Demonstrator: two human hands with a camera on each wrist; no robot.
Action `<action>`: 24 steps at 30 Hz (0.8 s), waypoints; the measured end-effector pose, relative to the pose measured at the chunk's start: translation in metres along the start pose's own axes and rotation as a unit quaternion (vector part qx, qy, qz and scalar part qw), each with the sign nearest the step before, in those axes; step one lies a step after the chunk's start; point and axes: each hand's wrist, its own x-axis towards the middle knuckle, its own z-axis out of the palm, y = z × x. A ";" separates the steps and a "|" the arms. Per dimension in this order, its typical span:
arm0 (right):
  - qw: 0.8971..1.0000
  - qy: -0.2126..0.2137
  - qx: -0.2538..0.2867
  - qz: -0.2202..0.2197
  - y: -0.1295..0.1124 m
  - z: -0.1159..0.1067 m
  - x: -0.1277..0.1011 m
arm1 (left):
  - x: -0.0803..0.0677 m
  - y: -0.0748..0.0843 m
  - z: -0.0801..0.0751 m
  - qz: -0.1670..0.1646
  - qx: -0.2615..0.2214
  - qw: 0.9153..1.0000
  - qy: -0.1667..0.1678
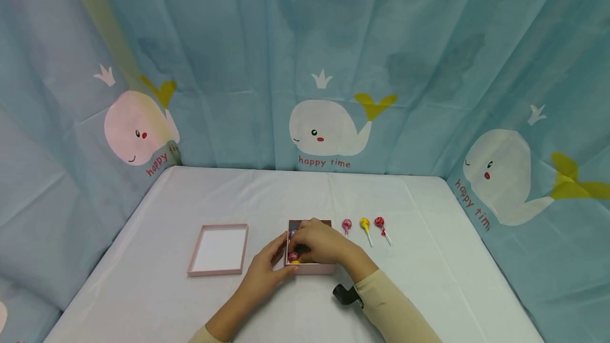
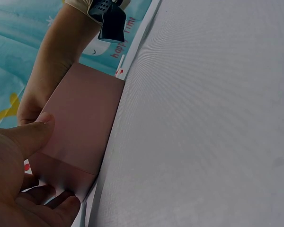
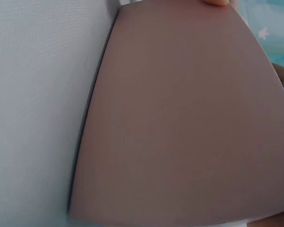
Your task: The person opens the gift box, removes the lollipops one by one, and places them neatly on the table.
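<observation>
Whale-print curtains close in your white table (image 1: 190,195). Your left hand (image 1: 265,271) grips the near-left corner of the pink box (image 1: 310,268), thumb on its side wall. Your right hand (image 1: 320,241) hangs over the open box, fingers curled down among the wrapped candies (image 1: 293,256); you can't tell whether they pinch one. 3 lollipops (image 1: 365,225) lie in a row just right of the box, sticks pointing toward you, nearer your right hand. 1 lid (image 1: 219,249) rests well left of the box
</observation>
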 end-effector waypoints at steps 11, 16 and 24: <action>1.000 0.012 -0.013 -0.005 0.001 0.003 0.001 | 0.000 -0.001 0.000 -0.002 -0.004 1.000 0.004; 0.998 0.046 0.046 0.022 0.005 0.004 0.000 | 0.000 0.000 -0.001 -0.005 -0.003 1.000 0.006; 0.993 0.087 0.082 0.017 0.004 -0.002 -0.005 | -0.001 0.002 0.001 -0.010 -0.004 1.000 0.006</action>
